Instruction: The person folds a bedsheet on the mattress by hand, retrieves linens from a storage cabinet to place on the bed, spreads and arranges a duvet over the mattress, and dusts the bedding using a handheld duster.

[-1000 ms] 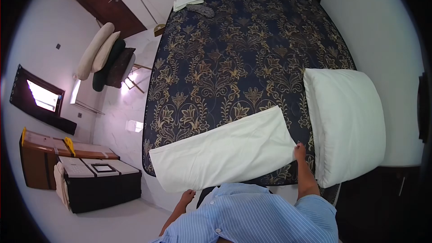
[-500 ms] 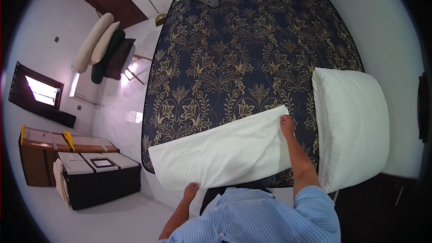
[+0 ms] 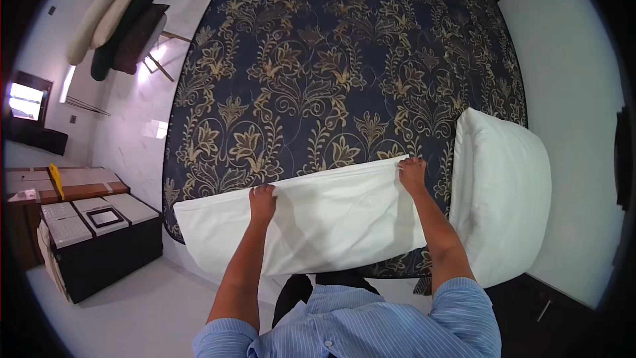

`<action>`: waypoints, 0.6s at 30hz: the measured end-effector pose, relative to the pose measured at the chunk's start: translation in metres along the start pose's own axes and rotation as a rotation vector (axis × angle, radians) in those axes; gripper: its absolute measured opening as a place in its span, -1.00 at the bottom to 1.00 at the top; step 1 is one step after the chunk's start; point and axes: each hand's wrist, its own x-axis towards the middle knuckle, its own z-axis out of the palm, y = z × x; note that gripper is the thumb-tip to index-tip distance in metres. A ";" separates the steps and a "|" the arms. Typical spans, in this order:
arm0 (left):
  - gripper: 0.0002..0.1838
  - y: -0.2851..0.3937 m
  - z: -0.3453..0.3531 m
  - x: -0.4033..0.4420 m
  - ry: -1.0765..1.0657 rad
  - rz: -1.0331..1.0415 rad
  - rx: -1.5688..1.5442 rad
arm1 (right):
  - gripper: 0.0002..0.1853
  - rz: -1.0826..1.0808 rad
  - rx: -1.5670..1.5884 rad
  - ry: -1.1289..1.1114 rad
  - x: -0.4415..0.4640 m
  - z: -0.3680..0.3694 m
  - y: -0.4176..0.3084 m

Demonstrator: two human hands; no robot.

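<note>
A folded white sheet (image 3: 324, 225) lies across the near end of a dark blue mattress (image 3: 298, 79) with a gold floral pattern. Its left part hangs past the mattress's near left corner. My left hand (image 3: 263, 203) has its fingers curled over the sheet's far edge, left of the middle. At that edge's right end, my right hand (image 3: 412, 174) grips the corner with bent fingers. The fingertips of both hands are partly hidden by the knuckles. To the right of the sheet rests a thick folded white duvet (image 3: 503, 192).
A wall (image 3: 563, 93) runs along the right side. On the left stand a black box with a white top (image 3: 106, 245) and a brown carton (image 3: 73, 187). Several pillows (image 3: 116, 33) are stacked farther back, above the white floor (image 3: 199, 298).
My left hand has moved from the sheet's near edge up to its far edge and taken hold there. My right hand stays at the far right corner. The view has shifted.
</note>
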 end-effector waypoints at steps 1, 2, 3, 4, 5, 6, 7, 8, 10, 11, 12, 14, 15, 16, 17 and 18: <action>-0.67 -0.002 0.001 0.005 -0.046 -0.031 0.026 | -0.87 -0.017 -0.018 0.007 0.000 0.000 0.004; -0.70 -0.004 0.002 0.009 -0.088 -0.061 0.056 | -0.87 -0.010 -0.019 -0.003 0.000 -0.001 0.007; -0.70 -0.006 0.001 0.012 -0.094 -0.057 0.054 | -0.88 -0.017 -0.027 -0.014 0.002 -0.002 0.012; -0.73 -0.008 -0.002 0.014 -0.102 -0.066 0.083 | -0.89 -0.024 -0.033 -0.024 0.003 -0.002 0.016; -0.76 -0.010 -0.004 0.015 -0.107 -0.076 0.113 | -0.89 -0.034 -0.038 -0.034 0.006 -0.003 0.020; -0.79 -0.012 -0.006 0.017 -0.112 -0.088 0.143 | -0.89 -0.034 -0.035 -0.037 0.008 -0.003 0.023; -0.79 -0.015 -0.008 0.019 -0.116 -0.090 0.145 | -0.89 -0.040 -0.063 -0.037 0.011 -0.003 0.027; -0.80 -0.018 -0.010 0.022 -0.145 -0.082 0.142 | -0.89 -0.048 -0.091 -0.036 0.014 -0.004 0.030; -0.83 -0.024 -0.012 0.027 -0.202 -0.068 0.136 | -0.89 -0.061 -0.116 -0.038 0.025 -0.006 0.031; -0.83 -0.028 -0.012 0.030 -0.206 -0.073 0.138 | -0.88 -0.053 -0.146 -0.043 0.032 -0.010 0.033; -0.83 -0.032 -0.012 0.033 -0.191 -0.111 0.106 | -0.87 -0.044 -0.177 -0.049 0.039 -0.014 0.034; -0.84 -0.036 -0.012 0.037 -0.156 -0.185 0.042 | -0.86 -0.035 -0.208 -0.056 0.048 -0.015 0.034; -0.84 -0.035 -0.011 0.037 -0.159 -0.184 0.042 | -0.85 0.004 -0.189 -0.058 0.050 -0.015 0.033; -0.84 -0.033 -0.011 0.037 -0.165 -0.215 0.050 | -0.84 0.046 -0.171 -0.059 0.052 -0.014 0.032; -0.83 -0.029 -0.011 0.038 -0.170 -0.244 0.058 | -0.84 0.090 -0.153 -0.059 0.051 -0.013 0.030; -0.83 -0.026 -0.010 0.038 -0.176 -0.274 0.065 | -0.84 0.096 -0.153 -0.058 0.050 -0.008 0.026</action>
